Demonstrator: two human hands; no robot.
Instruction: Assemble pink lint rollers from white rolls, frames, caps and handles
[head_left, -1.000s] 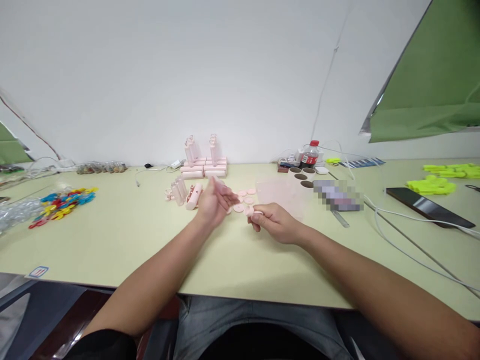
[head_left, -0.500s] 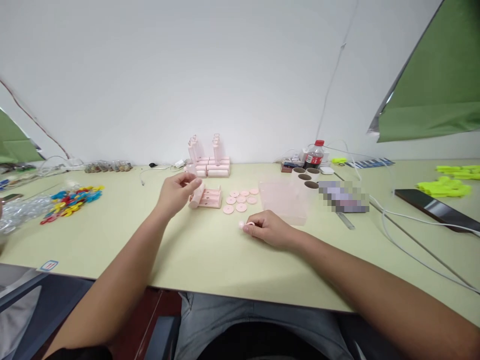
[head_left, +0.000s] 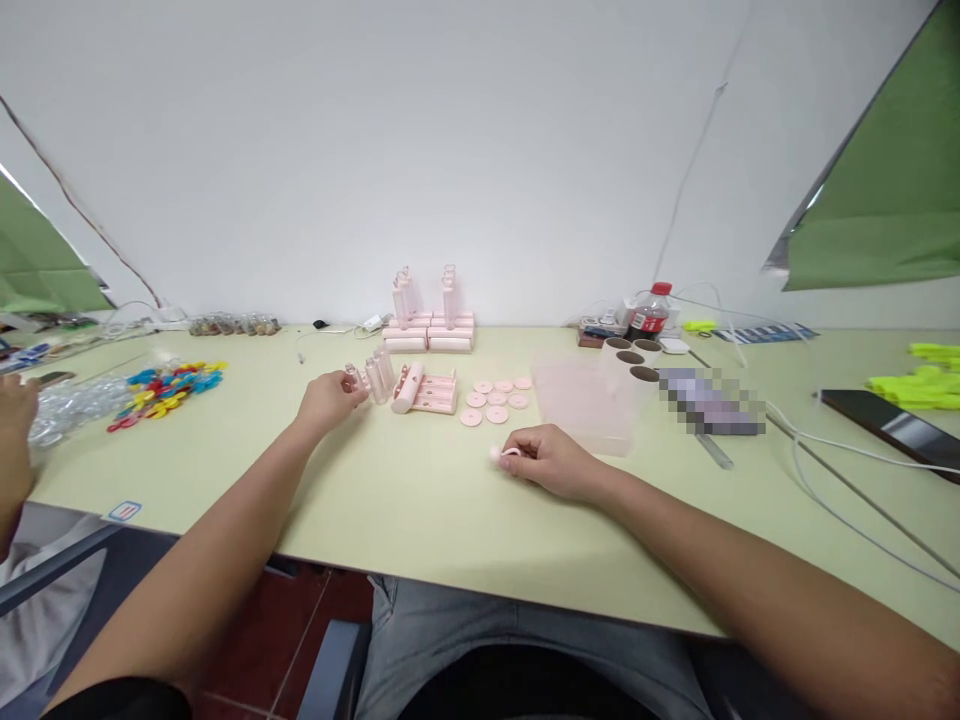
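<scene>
My left hand reaches to a group of small clear tubes on the pale green table, fingers curled at the leftmost tube. My right hand rests on the table, closed around a small pink piece that sticks out past my thumb. Between the hands lie a pink roller part on a pink base and several pink discs. A clear pinkish box stands just behind my right hand.
A stack of pink parts stands at the back by the wall. Colourful plastic rings and another person's hand are at the left. Cardboard cups, a cola bottle, cables and a dark phone lie right.
My left hand left the pink roller part on the table and moved left to the clear tubes. My right hand sank to the table and stays there with the pink piece.
</scene>
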